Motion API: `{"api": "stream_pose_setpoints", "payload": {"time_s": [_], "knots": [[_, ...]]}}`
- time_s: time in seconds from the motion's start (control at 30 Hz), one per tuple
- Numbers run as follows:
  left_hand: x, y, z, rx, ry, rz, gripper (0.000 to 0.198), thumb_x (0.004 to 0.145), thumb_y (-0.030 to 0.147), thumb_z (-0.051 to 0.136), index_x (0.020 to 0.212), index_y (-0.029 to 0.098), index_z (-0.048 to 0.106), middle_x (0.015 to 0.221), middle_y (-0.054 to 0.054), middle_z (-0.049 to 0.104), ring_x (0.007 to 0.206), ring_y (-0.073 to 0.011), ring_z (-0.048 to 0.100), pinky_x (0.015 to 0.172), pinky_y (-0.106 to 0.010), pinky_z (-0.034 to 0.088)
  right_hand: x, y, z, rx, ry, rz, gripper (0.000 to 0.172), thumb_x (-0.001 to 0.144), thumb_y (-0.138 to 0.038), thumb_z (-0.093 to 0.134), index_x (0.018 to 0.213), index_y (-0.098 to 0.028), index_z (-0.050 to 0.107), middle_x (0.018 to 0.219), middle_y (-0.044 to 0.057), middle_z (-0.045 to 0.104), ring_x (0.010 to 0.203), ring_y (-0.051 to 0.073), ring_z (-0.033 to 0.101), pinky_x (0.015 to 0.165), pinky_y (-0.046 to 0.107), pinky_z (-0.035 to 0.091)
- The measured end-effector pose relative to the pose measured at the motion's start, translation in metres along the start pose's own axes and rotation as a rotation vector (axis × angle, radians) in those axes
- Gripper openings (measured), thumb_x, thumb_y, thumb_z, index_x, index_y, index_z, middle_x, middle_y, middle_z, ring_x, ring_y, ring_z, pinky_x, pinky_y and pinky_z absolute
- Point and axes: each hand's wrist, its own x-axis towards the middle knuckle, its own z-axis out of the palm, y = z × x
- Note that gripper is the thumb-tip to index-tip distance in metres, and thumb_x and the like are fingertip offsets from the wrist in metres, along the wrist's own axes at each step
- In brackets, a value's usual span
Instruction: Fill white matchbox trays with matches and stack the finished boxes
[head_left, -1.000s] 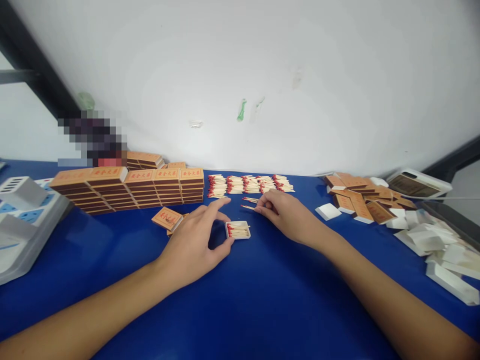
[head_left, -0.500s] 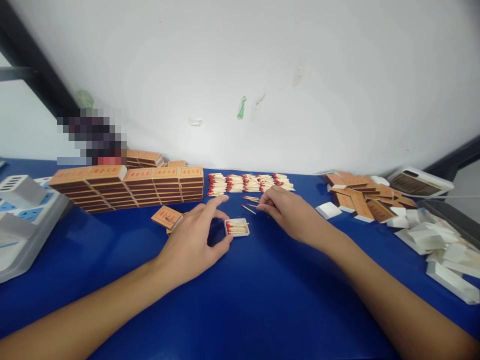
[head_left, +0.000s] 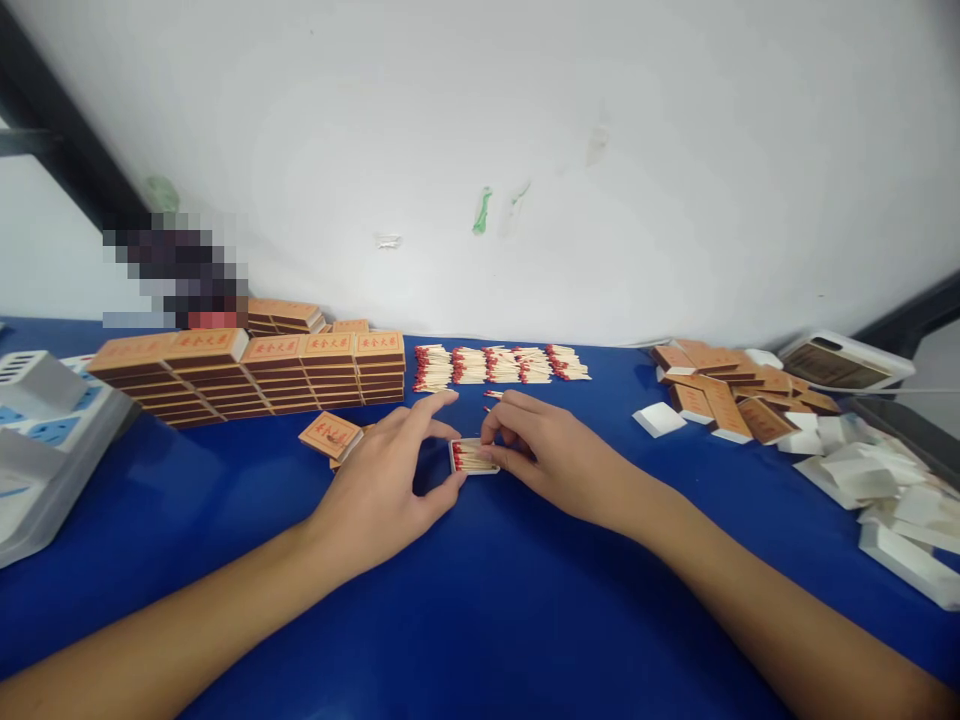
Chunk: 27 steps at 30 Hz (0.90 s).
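A small white matchbox tray point(head_left: 475, 473) lies in front of me, with red-tipped matches point(head_left: 469, 457) in it. My left hand point(head_left: 390, 470) curves around the tray's left end, thumb at the near corner and a finger at the far one, its index finger raised. Over the right end, my right hand point(head_left: 551, 450) has thumb and fingers pinched together, apparently on a match whose length they mostly hide. Behind this hand a few loose matches point(head_left: 493, 394) show in part. Beside my left hand lies a closed matchbox point(head_left: 330, 436), partly covering another.
Several bundles of matches point(head_left: 469, 366) line the wall side. Stacked matchboxes point(head_left: 300, 375) form a row at left, near a plastic container point(head_left: 82, 470). At right are piled matchbox sleeves point(head_left: 720, 405), white trays point(head_left: 862, 470) and a phone-like white-edged object point(head_left: 844, 362).
My right hand has moved left and toward me, from the loose matches to the tray's right end. My left hand stays by the tray.
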Motion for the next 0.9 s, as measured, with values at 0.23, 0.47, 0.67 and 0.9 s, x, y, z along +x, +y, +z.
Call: {"api": "stream_pose_setpoints", "payload": {"time_s": [0.23,0.47,0.67,0.9], "knots": [[0.0,-0.001,-0.001,0.004,-0.006,-0.004,0.068,0.094,0.027,0.07,0.154,0.029,0.039,0.126,-0.002,0.077,0.13,-0.0286,0.065,0.112,-0.052,0.05,-0.001,0.004,-0.001,-0.001,-0.036,-0.005,0.013,0.106,-0.02,0.055,0.099,-0.021,0.065,0.104,0.005,0.063,0.083,0.016,0.06,0.072,0.029,0.043],[0.001,-0.001,0.0,0.003,0.004,0.004,0.068,0.093,0.027,0.07,0.153,0.028,0.039,0.125,-0.002,0.077,0.129,-0.0287,0.065,0.112,-0.052,0.05,0.002,0.002,0.005,0.058,0.034,-0.004,0.013,0.105,-0.026,0.061,0.094,-0.021,0.067,0.091,0.003,0.063,0.079,0.016,0.058,0.069,0.03,0.042],[0.0,-0.001,-0.001,0.005,-0.004,-0.012,0.069,0.092,0.027,0.072,0.154,0.029,0.039,0.125,-0.001,0.077,0.131,-0.0288,0.064,0.112,-0.051,0.049,0.012,0.026,0.01,-0.043,0.268,0.223,0.013,0.098,-0.032,0.07,0.091,-0.021,0.068,0.084,0.002,0.063,0.071,0.016,0.055,0.066,0.03,0.039],[0.001,-0.002,0.0,0.016,0.005,-0.012,0.068,0.093,0.027,0.07,0.154,0.029,0.039,0.125,-0.002,0.077,0.129,-0.0295,0.064,0.112,-0.052,0.049,0.01,0.02,0.005,0.021,0.204,0.17,0.016,0.101,-0.027,0.063,0.086,-0.021,0.064,0.083,0.002,0.064,0.072,0.017,0.055,0.066,0.03,0.039]]}}
